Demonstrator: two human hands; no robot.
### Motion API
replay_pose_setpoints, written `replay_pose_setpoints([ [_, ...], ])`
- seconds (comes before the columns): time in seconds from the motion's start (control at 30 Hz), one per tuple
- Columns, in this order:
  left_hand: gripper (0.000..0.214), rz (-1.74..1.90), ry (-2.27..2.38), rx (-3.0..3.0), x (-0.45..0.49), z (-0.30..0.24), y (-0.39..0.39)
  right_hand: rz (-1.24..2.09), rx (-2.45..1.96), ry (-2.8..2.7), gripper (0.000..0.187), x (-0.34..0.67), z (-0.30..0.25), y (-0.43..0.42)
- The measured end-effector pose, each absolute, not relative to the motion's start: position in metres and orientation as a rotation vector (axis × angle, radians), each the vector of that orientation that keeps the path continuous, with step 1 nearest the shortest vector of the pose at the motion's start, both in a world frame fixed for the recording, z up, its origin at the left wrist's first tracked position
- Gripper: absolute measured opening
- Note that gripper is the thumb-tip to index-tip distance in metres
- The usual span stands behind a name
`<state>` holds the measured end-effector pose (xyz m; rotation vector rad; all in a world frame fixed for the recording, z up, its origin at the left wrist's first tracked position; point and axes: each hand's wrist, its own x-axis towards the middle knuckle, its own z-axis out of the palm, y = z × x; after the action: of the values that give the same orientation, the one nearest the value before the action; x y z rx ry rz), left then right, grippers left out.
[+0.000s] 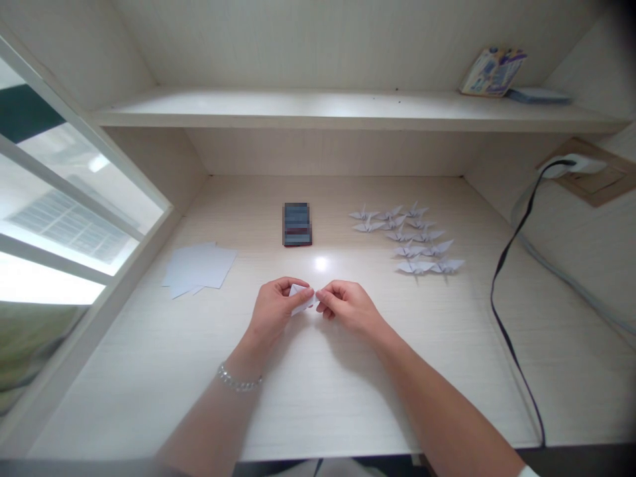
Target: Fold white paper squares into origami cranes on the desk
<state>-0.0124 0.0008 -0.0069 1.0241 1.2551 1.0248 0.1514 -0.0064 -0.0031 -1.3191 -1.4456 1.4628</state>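
A small piece of folded white paper (300, 299) is held over the middle of the desk. My left hand (276, 303) grips its body between thumb and fingers, with a bead bracelet on the wrist. At the paper's right end, my right hand (346, 303) pinches a tip with thumb and forefinger. Both hands are closed, and the fingers hide part of the paper. Several folded white paper cranes (416, 266) stand in rows at the right. To the left lies a loose pile of white paper sheets (199, 268).
A phone (297, 225) with a blurred-out screen lies behind the hands. A black cable (501, 265) runs from a wall socket (591, 173) down the right side of the desk. Above is a shelf (298, 109) with a small box (493, 71). A window (64, 179) borders the left.
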Motion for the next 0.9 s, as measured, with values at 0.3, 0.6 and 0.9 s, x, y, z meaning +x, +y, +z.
replay_pose_setpoints([
  [0.3,0.031,0.979,1.225,0.994,-0.0111,-0.0071,0.0009,1.487,-1.301,-1.382,0.026,0.1523,-0.0036,-0.0045],
  [0.6,0.029,0.948,1.172,0.986,-0.0124,-0.0121,0.0015,1.542,-1.335,-1.244,0.026,0.1491,-0.0041,-0.0045],
  [0.9,0.026,0.970,1.154,0.973,-0.0134,-0.0103,-0.0002,1.509,-1.291,-1.299,0.025,0.1510,-0.0031,-0.0049],
])
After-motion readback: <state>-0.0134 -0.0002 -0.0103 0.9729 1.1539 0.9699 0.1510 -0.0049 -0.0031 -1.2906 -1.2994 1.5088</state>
